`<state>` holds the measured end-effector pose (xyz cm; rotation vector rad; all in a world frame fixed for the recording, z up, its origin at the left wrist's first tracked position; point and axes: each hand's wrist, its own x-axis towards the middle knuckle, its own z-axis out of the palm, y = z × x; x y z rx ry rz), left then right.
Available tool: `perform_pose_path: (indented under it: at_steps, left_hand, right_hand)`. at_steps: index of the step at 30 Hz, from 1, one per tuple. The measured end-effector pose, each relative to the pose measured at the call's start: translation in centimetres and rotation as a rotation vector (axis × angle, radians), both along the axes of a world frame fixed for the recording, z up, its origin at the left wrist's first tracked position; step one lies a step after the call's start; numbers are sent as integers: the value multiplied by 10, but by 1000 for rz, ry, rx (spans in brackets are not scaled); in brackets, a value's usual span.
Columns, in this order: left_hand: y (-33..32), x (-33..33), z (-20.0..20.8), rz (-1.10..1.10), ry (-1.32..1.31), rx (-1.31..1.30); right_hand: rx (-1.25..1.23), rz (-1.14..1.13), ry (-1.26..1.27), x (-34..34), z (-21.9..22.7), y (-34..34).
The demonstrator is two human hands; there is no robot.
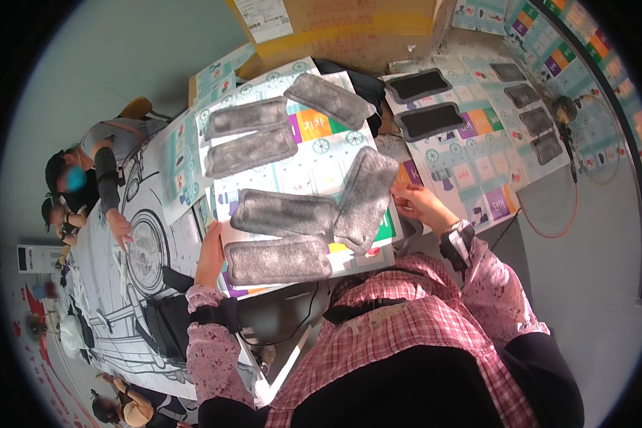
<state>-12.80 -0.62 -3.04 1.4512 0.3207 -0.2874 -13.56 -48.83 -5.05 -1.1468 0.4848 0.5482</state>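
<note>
Between my hands is a white printed board (310,167) with coloured blocks and wheel drawings. Several grey, fuzzy rectangular pads (285,212) with rounded corners lie on it. One pad (366,200) sits askew near the right edge, overlapping its neighbour. My left hand (210,257) grips the board's left edge near the front corner, its fingers partly hidden beneath. My right hand (426,207) pinches the right edge, beside the askew pad. The board's near edge is just in front of my checked apron.
A second printed sheet (453,160) at the right carries two dark pads (428,121) and several small grey ones (533,120). Behind stands a cardboard box (349,28). An orange cable (574,207) hangs at the right. Co-workers sit along the drawn-on table (171,239) at the left.
</note>
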Motion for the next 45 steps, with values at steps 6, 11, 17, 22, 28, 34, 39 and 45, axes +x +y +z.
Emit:
perform_pose_path:
  at_steps: [6, 11, 17, 22, 28, 34, 39, 45]
  left_hand:
    - [-19, 3, 41, -170, 108, 182]
    - [4, -13, 5, -201, -107, 354]
    - [-15, -12, 10, 35, -227, 300]
    - [-15, -13, 20, 111, -211, 28]
    - [-16, -16, 38, 109, -186, -34]
    - [-20, -21, 52, 192, -152, -15]
    - [-9, -22, 35, 183, -219, -60]
    - [-17, -27, 35, 189, -263, -181]
  right_hand:
    - [-296, -72, -204, 12, 2, 15]
    - [-559, -41, -333, 9, 34, 32]
    - [-342, -10, -181, 14, 62, 27]
    - [-214, 29, -143, 20, 62, 24]
    - [-75, 103, -184, 29, 71, 20]
    - [24, 128, -277, 32, 87, 20]
    - [-109, 117, -389, 29, 106, 25]
    - [-221, 207, -424, 22, 116, 26]
